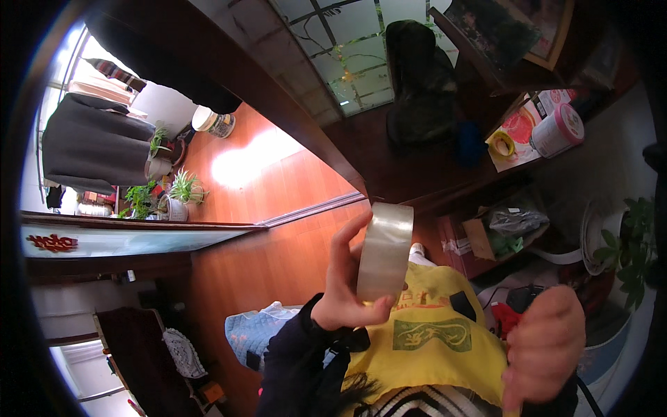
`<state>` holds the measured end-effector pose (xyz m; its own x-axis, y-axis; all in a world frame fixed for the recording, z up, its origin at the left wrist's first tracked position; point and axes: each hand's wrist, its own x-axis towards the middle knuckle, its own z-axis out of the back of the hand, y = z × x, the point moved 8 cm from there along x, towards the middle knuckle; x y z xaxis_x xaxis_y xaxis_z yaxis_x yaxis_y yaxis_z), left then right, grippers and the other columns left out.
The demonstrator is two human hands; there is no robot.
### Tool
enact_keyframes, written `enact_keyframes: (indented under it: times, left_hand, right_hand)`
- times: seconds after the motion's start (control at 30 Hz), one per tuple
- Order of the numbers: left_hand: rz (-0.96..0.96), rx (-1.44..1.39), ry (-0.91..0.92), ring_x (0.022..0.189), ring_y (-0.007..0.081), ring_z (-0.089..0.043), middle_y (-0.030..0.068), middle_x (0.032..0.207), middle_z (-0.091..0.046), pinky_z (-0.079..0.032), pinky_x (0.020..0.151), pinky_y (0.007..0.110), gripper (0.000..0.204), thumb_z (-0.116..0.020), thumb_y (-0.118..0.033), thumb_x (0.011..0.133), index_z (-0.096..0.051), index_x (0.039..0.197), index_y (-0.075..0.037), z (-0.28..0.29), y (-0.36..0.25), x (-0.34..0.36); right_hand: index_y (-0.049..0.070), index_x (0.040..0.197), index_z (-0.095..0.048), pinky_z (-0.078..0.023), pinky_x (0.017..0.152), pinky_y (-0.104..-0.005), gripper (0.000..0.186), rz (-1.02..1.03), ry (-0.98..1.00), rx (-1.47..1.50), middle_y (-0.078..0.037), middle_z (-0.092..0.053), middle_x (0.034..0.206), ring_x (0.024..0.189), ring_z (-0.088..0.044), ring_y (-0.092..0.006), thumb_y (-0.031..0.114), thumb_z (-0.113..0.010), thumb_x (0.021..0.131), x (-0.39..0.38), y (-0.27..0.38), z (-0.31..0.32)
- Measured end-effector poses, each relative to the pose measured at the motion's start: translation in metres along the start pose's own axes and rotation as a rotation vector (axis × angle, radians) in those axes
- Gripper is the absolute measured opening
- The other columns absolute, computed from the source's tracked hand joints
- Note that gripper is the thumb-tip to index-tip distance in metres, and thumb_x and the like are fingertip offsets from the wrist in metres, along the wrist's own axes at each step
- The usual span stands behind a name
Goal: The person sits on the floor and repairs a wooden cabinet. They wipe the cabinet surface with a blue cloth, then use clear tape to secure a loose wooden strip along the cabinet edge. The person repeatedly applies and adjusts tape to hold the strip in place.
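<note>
The left hand [340, 295] holds up a wide roll of pale, clear tape [385, 254] in front of the yellow apron [375, 365]. The roll is upright and almost edge-on to the view, with the wooden floor [292, 257] behind it. The left grip pinches the roll: the thumb presses near its lower end, and the other fingers bend around its left side, partly hidden. The right hand [549, 340] is lower, at the right edge of the apron, well apart from the roll. Its fingers are curled together; I cannot tell if they hold something.

For a good hold, I think the thumb and fingers should press only the two rims, so the shiny outer band remains free of touch. The free end of the tape is not visible to me, so turning the roll slowly against the light would help to find it. The dark sleeve [299, 368] should better remain away from the sticky side.
</note>
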<state>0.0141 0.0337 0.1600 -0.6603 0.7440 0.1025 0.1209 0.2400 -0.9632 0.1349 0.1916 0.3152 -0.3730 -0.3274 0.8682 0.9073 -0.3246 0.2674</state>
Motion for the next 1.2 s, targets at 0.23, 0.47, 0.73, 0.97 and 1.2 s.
enact_keyframes:
  times: [0.23,0.47,0.73,0.97,1.2]
  left_hand:
    - [0.090,-0.103,0.022,0.094,0.0190,-0.057,0.0139,0.114,-0.049,-0.055,0.077,0.034,0.080,-0.062,-0.004,0.073,-0.018,0.139,-0.015,-0.004,0.040,0.009]
    - [0.222,-0.054,-0.003,0.087,0.0176,-0.058,0.0112,0.109,-0.050,-0.052,0.077,0.031,0.082,-0.059,-0.003,0.070,-0.024,0.143,-0.014,-0.007,0.058,0.020]
    - [0.310,0.083,-0.016,0.084,0.0162,-0.059,0.0109,0.108,-0.052,-0.050,0.075,0.028,0.076,-0.057,-0.003,0.071,-0.030,0.141,-0.010,0.010,0.091,0.034]
    - [0.338,0.319,-0.269,0.084,0.0263,-0.062,0.0158,0.111,-0.056,-0.050,0.076,0.033,0.064,-0.065,-0.012,0.074,-0.038,0.130,-0.005,0.061,0.176,0.065]
    - [0.054,1.041,-0.080,0.088,0.0444,-0.061,0.0259,0.099,-0.061,-0.049,0.076,0.051,0.068,-0.064,-0.022,0.070,-0.037,0.130,-0.004,0.058,0.220,0.099]
  right_hand:
    - [0.006,0.075,-0.059,-0.042,0.048,-0.0295,0.012,-0.481,-0.086,0.102,-0.004,-0.057,0.072,0.057,-0.055,-0.0187,0.013,-0.069,0.076,-0.064,-0.044,0.000]
    - [0.005,0.077,-0.053,-0.044,0.053,-0.0301,0.017,-0.734,-0.091,0.024,-0.006,-0.054,0.069,0.057,-0.053,-0.0203,0.016,-0.062,0.087,-0.100,-0.052,0.008]
    - [0.005,0.077,-0.051,-0.043,0.057,-0.0292,0.013,-0.852,-0.106,-0.005,-0.006,-0.053,0.070,0.061,-0.051,-0.0194,0.009,-0.059,0.086,-0.122,-0.063,0.001]
    - [0.002,0.075,-0.051,-0.037,0.054,-0.0272,0.011,-0.982,-0.145,0.004,-0.006,-0.052,0.069,0.060,-0.047,-0.0167,0.002,-0.057,0.085,-0.144,-0.086,-0.013]
    - [0.002,0.075,-0.052,-0.035,0.055,-0.0242,0.014,-1.180,-0.201,0.060,-0.004,-0.051,0.071,0.062,-0.045,-0.0111,0.004,-0.054,0.089,-0.180,-0.100,-0.021]
